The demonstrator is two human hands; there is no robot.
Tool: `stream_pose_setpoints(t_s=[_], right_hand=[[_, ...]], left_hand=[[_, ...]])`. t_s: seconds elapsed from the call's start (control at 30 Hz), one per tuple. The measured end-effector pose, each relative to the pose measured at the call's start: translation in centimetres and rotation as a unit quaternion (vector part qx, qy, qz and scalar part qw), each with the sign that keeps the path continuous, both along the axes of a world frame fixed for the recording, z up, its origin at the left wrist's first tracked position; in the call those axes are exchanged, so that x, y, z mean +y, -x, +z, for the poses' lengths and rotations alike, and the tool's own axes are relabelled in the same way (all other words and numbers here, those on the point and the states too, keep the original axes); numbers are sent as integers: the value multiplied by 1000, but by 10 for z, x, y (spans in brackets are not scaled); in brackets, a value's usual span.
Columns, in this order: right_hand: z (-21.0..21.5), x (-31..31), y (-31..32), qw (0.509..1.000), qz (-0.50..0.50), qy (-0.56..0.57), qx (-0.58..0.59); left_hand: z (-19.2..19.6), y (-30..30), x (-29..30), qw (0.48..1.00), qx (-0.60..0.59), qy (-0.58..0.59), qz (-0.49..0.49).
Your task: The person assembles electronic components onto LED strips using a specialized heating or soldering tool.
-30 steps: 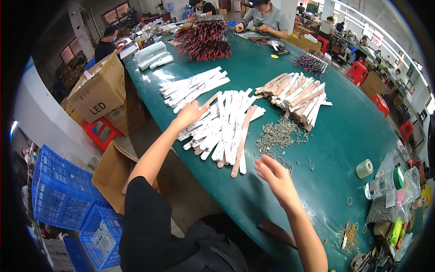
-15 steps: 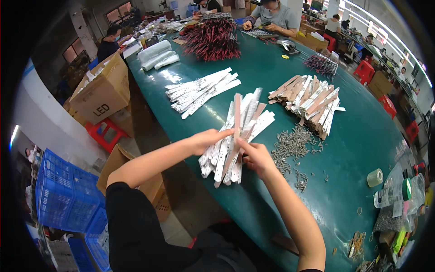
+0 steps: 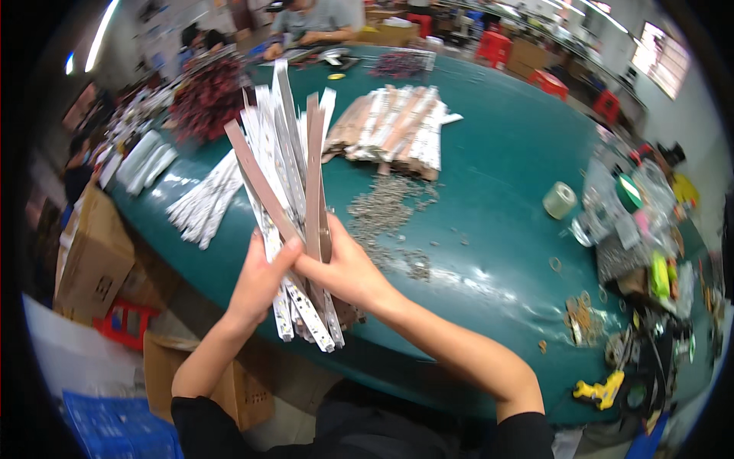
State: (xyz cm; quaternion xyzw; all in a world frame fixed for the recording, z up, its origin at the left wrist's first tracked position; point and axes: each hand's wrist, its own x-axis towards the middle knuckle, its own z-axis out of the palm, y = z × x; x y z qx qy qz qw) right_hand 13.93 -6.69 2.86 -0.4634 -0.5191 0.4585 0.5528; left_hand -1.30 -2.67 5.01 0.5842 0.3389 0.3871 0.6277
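A loose bundle of LED light strips [image 3: 294,176], some showing white faces with small components and some brown backs, is gathered between both hands over the near table edge. My left hand [image 3: 264,271] wraps the bundle's left side, its thumb on a brown strip. On the right side, my right hand [image 3: 340,264] grips the same bundle, its thumb close to the other. The strips fan out at their upper ends. Beyond them lies a large pile of similar strips [image 3: 397,126], and to the left a smaller white stack [image 3: 205,199]. Small metal screw-like pieces [image 3: 378,218] are heaped right of my hands.
The green table [image 3: 489,191] carries a tape roll [image 3: 560,200], rubber bands [image 3: 582,317], a yellow-handled tool [image 3: 600,390] and plastic bags [image 3: 612,199] at right. Red-black wire bundles [image 3: 210,99] lie at far left. Cardboard boxes [image 3: 95,249] stand left. A co-worker [image 3: 313,23] sits across.
The view has swung right. The bundle of LED strips has been lifted off the table and tilted more upright, with both hands now closed round it.
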Motion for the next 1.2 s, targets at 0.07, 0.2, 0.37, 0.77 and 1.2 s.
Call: stream_pose_setpoints(t_s=[0.07, 0.2, 0.37, 0.77, 1.2], right_hand=[[21, -6, -36, 999, -48, -11, 15], [37, -15, -140, 993, -102, 2, 54], [24, -42, -271, 966, -226, 113, 51], [-79, -18, -441, 818, -385, 219, -367], [8, -117, -304, 837, -231, 83, -489]], left_hand=[[19, -40, 12, 998, -1, 23, -58], [18, -165, 27, 985, -44, 16, -164], [-37, -324, 31, 964, -95, 82, -233], [-97, -490, 62, 889, 376, -195, -173], [-68, -296, 237, 741, 572, -338, 95]])
